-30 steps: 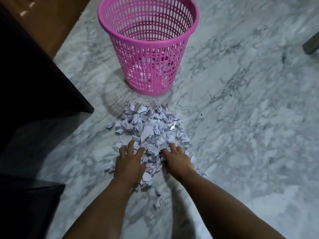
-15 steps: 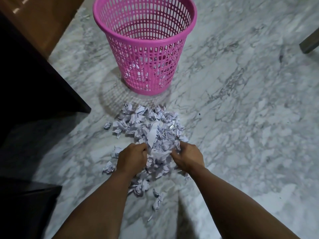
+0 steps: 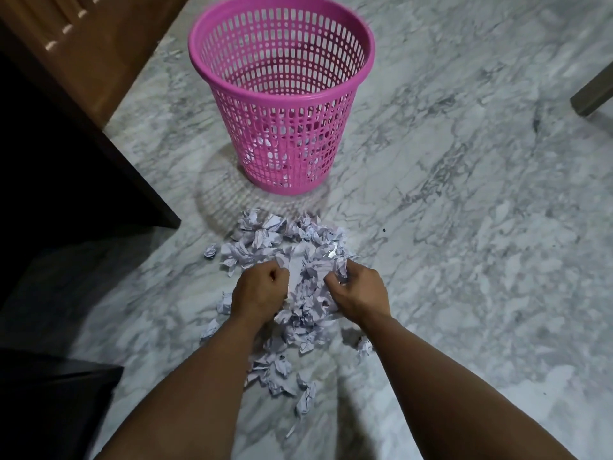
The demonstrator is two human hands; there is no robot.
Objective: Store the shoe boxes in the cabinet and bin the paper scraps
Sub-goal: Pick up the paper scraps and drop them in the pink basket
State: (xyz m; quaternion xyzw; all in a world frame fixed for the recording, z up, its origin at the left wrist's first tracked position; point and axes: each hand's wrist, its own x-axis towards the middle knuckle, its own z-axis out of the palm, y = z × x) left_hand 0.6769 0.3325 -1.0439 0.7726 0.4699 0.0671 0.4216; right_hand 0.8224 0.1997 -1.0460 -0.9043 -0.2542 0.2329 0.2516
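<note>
Paper scraps (image 3: 300, 260), crumpled white bits with faint print, are lying heaped on the grey-veined marble floor (image 3: 464, 227) at the centre of the head view, the pile running from just below the pink bin down toward the lower middle of the frame. A person is reaching both bare forearms in from the bottom edge. The left hand (image 3: 257, 290) is sitting at the left side of the heap, its fingers curling tightly into a fist around a bunch of scraps, with paper showing at the thumb side. The right hand (image 3: 360, 290) is gripping at the right side of the heap, fingers curling inward and pinching crumpled pieces against the palm. The two hands are working close together, with a ridge of scraps standing between them. Loose strays are lying apart from the main pile: one ball at its left edge, a few beside the left wrist, and a trail between the forearms. The pink plastic mesh wastebasket (image 3: 282, 104) is standing upright in the upper centre, near the top of the heap but not touching it, with a few white scraps showing through its lattice at the bottom. Wooden furniture (image 3: 83, 44) is filling the upper left corner.
</note>
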